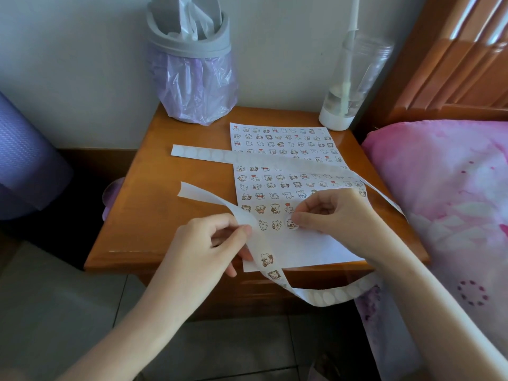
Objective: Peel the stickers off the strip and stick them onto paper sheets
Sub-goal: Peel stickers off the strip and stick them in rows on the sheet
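Note:
A white paper sheet [308,251] lies on the wooden bedside table [154,213], covered in rows of small cartoon stickers. A long white sticker strip [255,243] loops over the sheet and hangs past the table's front edge; two stickers show on its lower part. My left hand [203,243] pinches the strip near the sheet's left edge. My right hand [330,210] holds a round sticker [292,223] at its fingertips, pressed against the sheet in the lowest row. The strip's emptied stretch [203,155] crosses the sheet further back.
A grey bin with a purple liner [192,78] stands at the table's back left. A clear bottle [349,86] stands at the back right. A bed with pink bedding [445,193] borders the right side, and a purple roll [24,160] leans at the left.

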Demonstrator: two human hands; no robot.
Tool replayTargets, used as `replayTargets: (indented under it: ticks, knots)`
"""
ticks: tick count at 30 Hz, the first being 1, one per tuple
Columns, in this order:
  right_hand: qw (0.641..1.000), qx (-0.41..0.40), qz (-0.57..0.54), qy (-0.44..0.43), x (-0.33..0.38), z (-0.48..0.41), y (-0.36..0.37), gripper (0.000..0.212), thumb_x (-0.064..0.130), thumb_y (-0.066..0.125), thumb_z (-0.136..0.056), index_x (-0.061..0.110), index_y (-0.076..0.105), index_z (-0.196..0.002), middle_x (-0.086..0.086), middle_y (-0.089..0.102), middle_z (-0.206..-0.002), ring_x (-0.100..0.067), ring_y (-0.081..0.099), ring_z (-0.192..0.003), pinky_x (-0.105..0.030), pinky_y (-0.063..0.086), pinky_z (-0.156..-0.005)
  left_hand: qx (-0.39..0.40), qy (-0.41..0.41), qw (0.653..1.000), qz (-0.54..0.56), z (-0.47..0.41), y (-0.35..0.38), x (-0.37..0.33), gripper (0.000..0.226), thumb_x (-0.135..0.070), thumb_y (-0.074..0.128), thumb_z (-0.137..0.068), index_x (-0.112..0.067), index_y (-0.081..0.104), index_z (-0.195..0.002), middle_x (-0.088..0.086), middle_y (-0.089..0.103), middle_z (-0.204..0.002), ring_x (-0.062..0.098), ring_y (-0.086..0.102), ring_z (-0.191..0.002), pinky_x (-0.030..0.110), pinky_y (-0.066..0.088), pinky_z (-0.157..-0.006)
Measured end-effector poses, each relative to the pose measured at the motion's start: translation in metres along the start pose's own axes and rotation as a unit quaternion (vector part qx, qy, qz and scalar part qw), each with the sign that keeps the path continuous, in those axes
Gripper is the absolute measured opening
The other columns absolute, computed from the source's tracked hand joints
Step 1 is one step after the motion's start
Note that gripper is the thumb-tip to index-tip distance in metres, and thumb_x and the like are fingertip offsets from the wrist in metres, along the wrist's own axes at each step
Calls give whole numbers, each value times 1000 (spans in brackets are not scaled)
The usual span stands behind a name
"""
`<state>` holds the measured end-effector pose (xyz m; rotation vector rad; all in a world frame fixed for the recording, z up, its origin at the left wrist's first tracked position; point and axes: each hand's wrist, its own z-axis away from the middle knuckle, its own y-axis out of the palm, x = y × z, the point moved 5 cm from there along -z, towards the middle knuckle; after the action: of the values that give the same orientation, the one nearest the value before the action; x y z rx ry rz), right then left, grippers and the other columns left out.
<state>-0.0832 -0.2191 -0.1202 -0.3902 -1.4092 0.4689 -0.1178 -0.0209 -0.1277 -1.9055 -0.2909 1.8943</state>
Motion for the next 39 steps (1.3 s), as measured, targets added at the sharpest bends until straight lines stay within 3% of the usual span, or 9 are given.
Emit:
replayTargets:
  ticks: [4,8,13,15,20,24,27,29,39]
  knots:
    - [1000,-6,15,-8,1,1,0,4,13,76,-75,13,72,-76,-1,72,-72,-1,59,-56,-10,47,-56,1,-2,1000,-5,0,0,0,19,-32,54,-88,-22,68,-98,-16,69,-81,7,62,-51,5,44,-50]
    - [999,-12,29,-15,1,1,1,6,14,76,-75,10,73,-79,-8,72,-77,-13,60,-64,-24,49,-65,2,-3,1000,-7,-1,1,1,19,-33,54,-88,-23,68,-98,-16,69,-80,7,62,-51,5,44,-50]
    - [998,-14,53,-34,2,2,2,3,13,74,-76,12,72,-78,-1,68,-71,4,50,-51,-7,40,-51,3,-6,1000,-10,-2,1,3,19,-33,55,-88,-23,67,-98,-16,69,-81,6,62,-51,5,45,-50]
    - [997,-13,63,-40,2,2,2,4,13,75,-76,13,72,-78,0,67,-70,5,49,-49,-6,38,-49,4,-6,1000,-13,-2,1,3,19,-33,54,-88,-23,67,-97,-15,69,-81,6,62,-51,5,45,-50]
    - [997,-12,63,-40,-3,-1,1,16,22,78,-73,17,67,-84,0,60,-67,-3,45,-54,-19,38,-55,1,-2,1000,-19,-1,0,2,19,-33,54,-88,-22,68,-95,-13,70,-84,7,62,-52,5,44,-51]
    - [998,-21,57,-19,-5,-4,3,36,39,83,-62,20,61,-84,3,55,-66,-2,45,-53,-17,38,-54,-2,-1,1000,-24,-2,0,2,19,-33,54,-88,-22,68,-95,-13,70,-85,6,62,-51,4,43,-50]
    - [993,-44,103,-31,-4,-3,8,41,47,83,-55,24,57,-77,8,50,-66,-8,45,-59,-32,41,-62,-3,-2,1000,-27,-2,1,2,19,-33,54,-88,-22,67,-96,-14,70,-83,4,62,-52,4,44,-49]
    - [990,-41,128,-37,-3,-3,11,42,50,81,-55,25,54,-76,10,47,-65,-9,44,-60,-34,40,-62,-4,-2,1000,-30,-2,0,2,19,-33,54,-88,-22,67,-97,-14,69,-84,3,63,-52,4,43,-49]
    - [997,31,59,-30,-9,-7,4,22,21,78,-74,20,59,-86,7,47,-63,-9,44,-59,-31,39,-65,1,-5,999,-36,-2,0,3,19,-33,54,-88,-22,67,-97,-12,70,-89,6,63,-54,4,44,-50]
